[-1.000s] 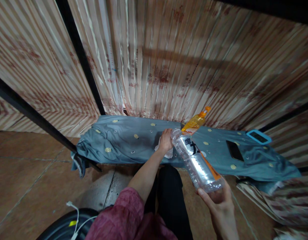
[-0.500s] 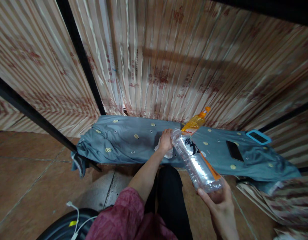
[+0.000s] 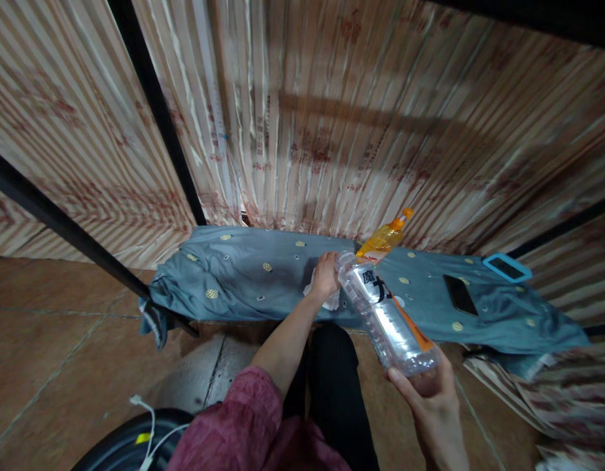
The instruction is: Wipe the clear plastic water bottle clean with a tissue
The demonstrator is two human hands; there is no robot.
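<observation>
Fingers of the right hand [image 3: 437, 405] gripped a clear plastic bottle with a silver-and-orange label [image 3: 388, 320]

I saw neither hand nor bottle shift over the last second, which I read as a steady hold. The bottle slanted across the near edge of the blue-grey cloth-covered bench [image 3: 243, 275], neck beside the left hand [image 3: 326, 280], which lay over a crumpled white sheet [image 3: 334, 301]; whether those fingers pinched it, I couldn't tell.

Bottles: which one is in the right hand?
The clear bottle, tilted, with the right hand gripping its base. The yellow bottle is behind it, with no hand on its visible part.
</observation>
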